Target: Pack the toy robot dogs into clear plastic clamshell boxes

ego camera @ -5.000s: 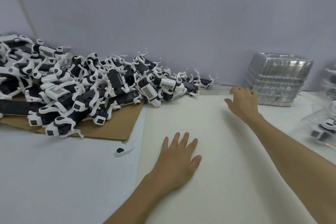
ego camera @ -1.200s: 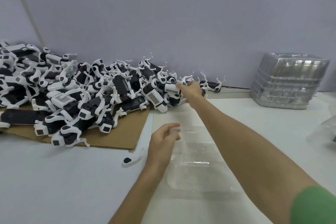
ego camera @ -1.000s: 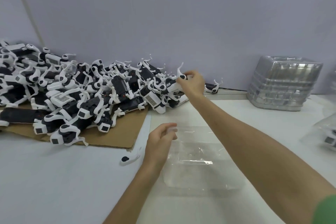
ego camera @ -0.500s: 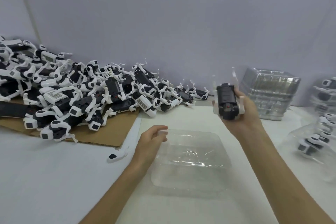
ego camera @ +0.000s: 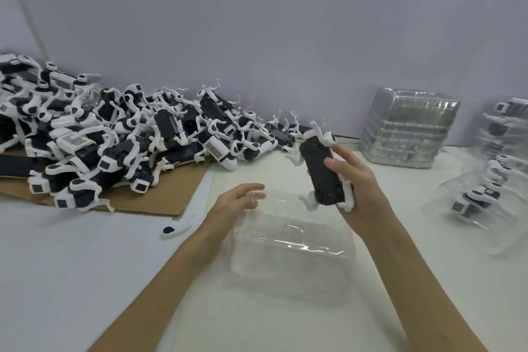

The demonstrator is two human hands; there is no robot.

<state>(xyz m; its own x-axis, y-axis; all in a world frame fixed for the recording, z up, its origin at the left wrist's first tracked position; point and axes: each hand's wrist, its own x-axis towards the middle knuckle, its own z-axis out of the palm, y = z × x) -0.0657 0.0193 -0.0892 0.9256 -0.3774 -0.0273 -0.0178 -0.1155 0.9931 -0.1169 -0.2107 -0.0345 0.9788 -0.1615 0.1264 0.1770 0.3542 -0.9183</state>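
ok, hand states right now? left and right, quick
Left hand: pinching the far-left rim of the clear clamshell box.
Right hand: gripping a toy robot dog, held above the box.

I count: held dog (ego camera: 323,171) 1 | open box (ego camera: 288,246) 1 | box stack (ego camera: 405,126) 1 | cardboard (ego camera: 160,194) 1 | piled dogs (ego camera: 114,134) uncountable

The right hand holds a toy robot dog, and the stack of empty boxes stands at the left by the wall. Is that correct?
No: the head view shows the stack of empty boxes at the right by the wall. The right hand does hold a toy robot dog.
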